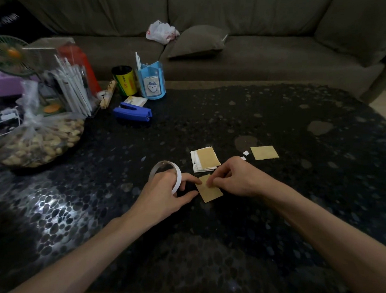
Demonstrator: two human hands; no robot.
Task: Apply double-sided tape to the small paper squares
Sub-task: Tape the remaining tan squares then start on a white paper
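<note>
The paper square (210, 188) is lying on the dark table (278, 198), near the person, just in front of a small stack of squares (204, 159); judging by this, the tape should be laid flat along one edge and rubbed down before tearing; the right hand (231, 178) is pinching at the square's far edge with fingertips together; the left hand (167, 191) is curling loosely around the tape roll (165, 173), its forefinger touching the square.

one tape roll (166, 173), three tan paper squares (210, 188), two hands (165, 194)
</note>
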